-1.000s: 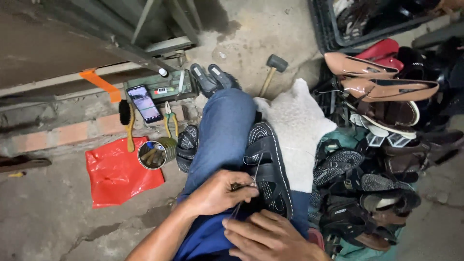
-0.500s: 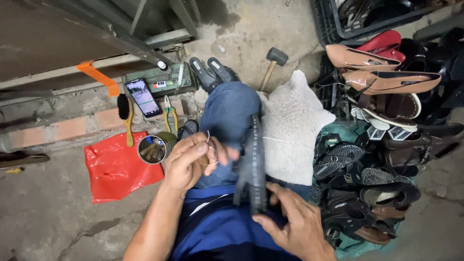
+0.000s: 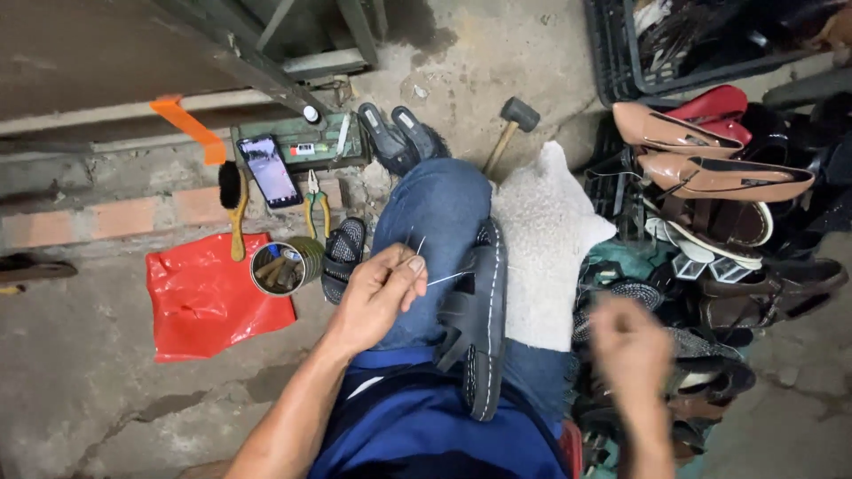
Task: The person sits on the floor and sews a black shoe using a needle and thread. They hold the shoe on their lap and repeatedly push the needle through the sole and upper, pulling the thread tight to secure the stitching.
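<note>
A black sandal (image 3: 479, 319) with a white stitched edge lies on its side across my lap, on my blue-jeaned leg (image 3: 435, 222). My left hand (image 3: 377, 297) is just left of it, fingers pinched on a thin white thread (image 3: 448, 277) that runs to the sandal; a needle-like tip shows above the fingers. My right hand (image 3: 632, 350) is off to the right of the sandal, blurred in motion, and I cannot tell whether it holds anything.
A red plastic bag (image 3: 213, 297), a tin of tools (image 3: 277, 266), pliers (image 3: 315, 200), a brush (image 3: 232, 208) and a phone (image 3: 269, 170) lie left. A mallet (image 3: 510, 124) is ahead. A white cushion (image 3: 546, 239) and a heap of shoes (image 3: 719, 204) fill the right.
The sandal went from upright in my right hand to lying across my lap. My right hand let go and swung out right. My left hand pulled the thread taut.
</note>
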